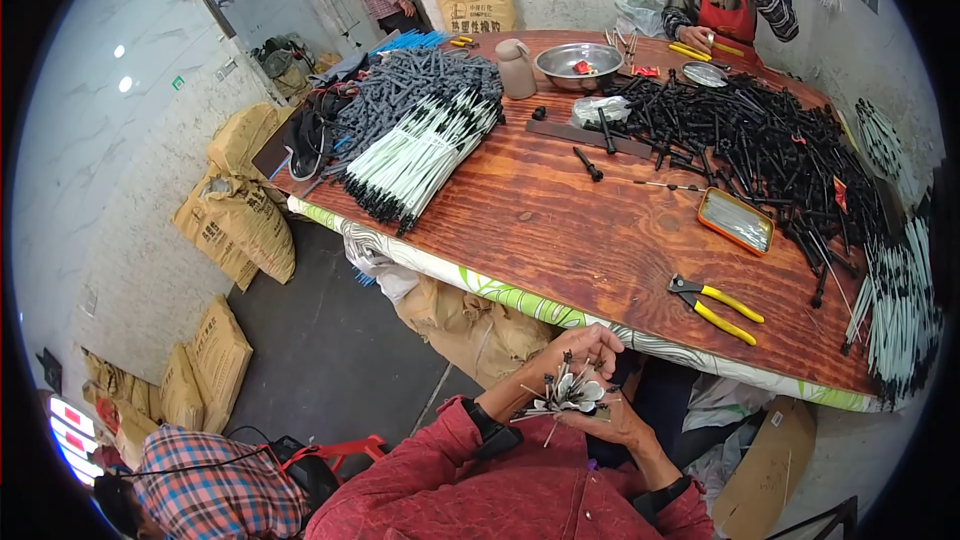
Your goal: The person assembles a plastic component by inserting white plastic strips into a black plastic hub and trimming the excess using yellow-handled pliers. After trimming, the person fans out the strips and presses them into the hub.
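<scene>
Close to my body, below the table's front edge, a loose cluster of thin white sticks with black tips (570, 395) fans out between my hands. My right hand (618, 422) is closed around its lower side. Beside the cluster's upper side, my left hand (592, 345) has its fingers bent inward; whatever lies in them is too small or hidden to make out. Yellow-handled pliers (728, 324) lie on the wooden table (560, 250) just beyond my hands. Farther off is an orange-rimmed tin (735, 220) with thin pieces in it.
A big heap of black plastic parts (740, 140) covers the table's right side. White rod bundles (420, 152) and grey parts (400, 90) lie at left. A metal bowl (580, 78) and beige jug (517, 70) stand behind. Across sits a person (728, 5); sacks (250, 225) line the left wall.
</scene>
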Demonstrator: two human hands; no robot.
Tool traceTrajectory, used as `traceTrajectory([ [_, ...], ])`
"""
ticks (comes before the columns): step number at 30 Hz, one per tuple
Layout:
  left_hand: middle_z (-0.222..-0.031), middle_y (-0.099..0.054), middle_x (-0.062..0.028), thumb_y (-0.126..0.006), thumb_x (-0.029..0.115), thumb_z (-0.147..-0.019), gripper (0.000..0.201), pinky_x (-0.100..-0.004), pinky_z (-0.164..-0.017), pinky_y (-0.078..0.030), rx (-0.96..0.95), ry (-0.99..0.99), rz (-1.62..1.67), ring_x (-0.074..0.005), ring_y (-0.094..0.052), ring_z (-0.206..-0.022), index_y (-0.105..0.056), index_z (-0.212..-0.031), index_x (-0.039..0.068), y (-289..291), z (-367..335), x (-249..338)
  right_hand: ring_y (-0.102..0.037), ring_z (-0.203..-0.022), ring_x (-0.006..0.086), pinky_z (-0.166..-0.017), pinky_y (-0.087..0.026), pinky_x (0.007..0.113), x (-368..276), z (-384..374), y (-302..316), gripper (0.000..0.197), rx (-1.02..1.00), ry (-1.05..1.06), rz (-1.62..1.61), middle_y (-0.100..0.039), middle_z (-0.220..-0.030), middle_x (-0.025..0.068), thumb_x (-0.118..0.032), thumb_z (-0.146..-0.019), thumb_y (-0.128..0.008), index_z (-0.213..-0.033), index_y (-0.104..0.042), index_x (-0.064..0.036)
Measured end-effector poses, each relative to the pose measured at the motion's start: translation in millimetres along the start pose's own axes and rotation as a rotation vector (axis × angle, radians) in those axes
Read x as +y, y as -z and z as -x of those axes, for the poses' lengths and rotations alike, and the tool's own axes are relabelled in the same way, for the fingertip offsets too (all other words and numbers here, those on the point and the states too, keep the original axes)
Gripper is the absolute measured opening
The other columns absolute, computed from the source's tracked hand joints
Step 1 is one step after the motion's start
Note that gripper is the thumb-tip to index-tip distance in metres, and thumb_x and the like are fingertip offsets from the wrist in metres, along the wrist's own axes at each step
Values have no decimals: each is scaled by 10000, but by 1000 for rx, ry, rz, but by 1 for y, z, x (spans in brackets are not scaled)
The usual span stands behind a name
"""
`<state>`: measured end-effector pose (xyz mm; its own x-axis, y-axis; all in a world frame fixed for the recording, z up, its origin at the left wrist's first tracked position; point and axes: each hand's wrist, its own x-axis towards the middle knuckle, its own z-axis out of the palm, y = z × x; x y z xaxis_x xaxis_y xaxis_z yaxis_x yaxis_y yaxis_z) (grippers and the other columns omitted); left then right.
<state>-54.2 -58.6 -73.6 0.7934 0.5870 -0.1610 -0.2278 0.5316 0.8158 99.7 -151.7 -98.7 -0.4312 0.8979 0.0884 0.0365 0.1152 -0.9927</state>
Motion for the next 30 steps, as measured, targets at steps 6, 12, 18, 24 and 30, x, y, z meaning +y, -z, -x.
traceTrajectory([
  [6,-925,-636,-86,-405,595,-1020,619,-268,-699,-528,-9,41,-1,-138,-629,-812,-578,-1178,22,-6,0,1,-645,-946,234,-829,-512,353,1,2,-1,599,-6,-18,25,-662,-1062,103,-227,-775,-856,-1229,-517,-33],
  [12,-933,-631,-78,-372,654,-1003,688,-267,-732,-518,-4,58,-2,-138,-620,-831,-577,-1184,24,-14,7,8,-624,-1021,207,-889,-503,350,-4,1,1,582,35,-11,-66,-644,-1137,100,-209,-793,-839,-1249,-523,-32],
  [18,-950,-631,-87,-330,612,-1028,680,-262,-732,-533,-38,22,43,-144,-632,-823,-563,-1225,5,-6,2,1,-609,-1100,231,-934,-488,367,0,-2,3,634,-1,-69,-18,-626,-1187,134,-232,-773,-856,-1268,-512,-33],
  [24,-983,-622,-94,-306,708,-985,786,-260,-753,-515,-120,36,-21,-139,-621,-878,-558,-1250,12,-3,-5,-3,-618,-1090,221,-932,-494,361,-4,5,1,612,1,-80,-45,-638,-1193,115,-224,-779,-850,-1273,-533,-49],
  [30,-970,-628,-94,-314,700,-989,782,-262,-737,-524,-66,11,-1,-146,-644,-823,-559,-1254,6,-11,-1,10,-630,-1051,211,-913,-501,358,-12,2,6,560,34,-55,-14,-649,-1168,105,-220,-780,-848,-1229,-556,-55],
])
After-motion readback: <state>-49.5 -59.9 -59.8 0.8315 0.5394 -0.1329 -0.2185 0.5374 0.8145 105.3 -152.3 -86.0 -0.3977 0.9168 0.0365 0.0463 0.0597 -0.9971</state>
